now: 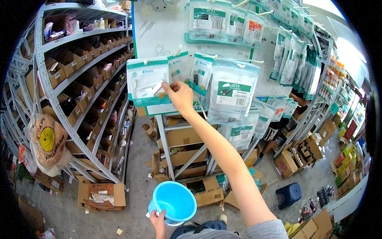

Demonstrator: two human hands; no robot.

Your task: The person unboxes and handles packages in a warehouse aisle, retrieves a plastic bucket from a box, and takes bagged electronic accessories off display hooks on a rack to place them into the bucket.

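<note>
My right hand (180,95) reaches up to a green-and-white hanging packet (144,73) on the display board. Its fingers are pinched at a small white rectangular piece (158,87) against the packet's front; what kind of piece it is I cannot tell. Low in front of my body, my left hand (158,222) grips the rim of a light blue plastic bucket (175,191). No contents show inside the bucket. A small white scrap (148,214) shows beside the left fingers. Just right of my right hand hang more packets, among them a large one marked JC33 (234,89).
Metal shelving (79,157) with cardboard bins stands at left, a bagged brown bundle (48,143) hanging from it. Open cartons (205,191) lie beneath the display board (159,38). A dark blue stool (289,195) stands at right. Another person's leg (267,148) shows behind the packets.
</note>
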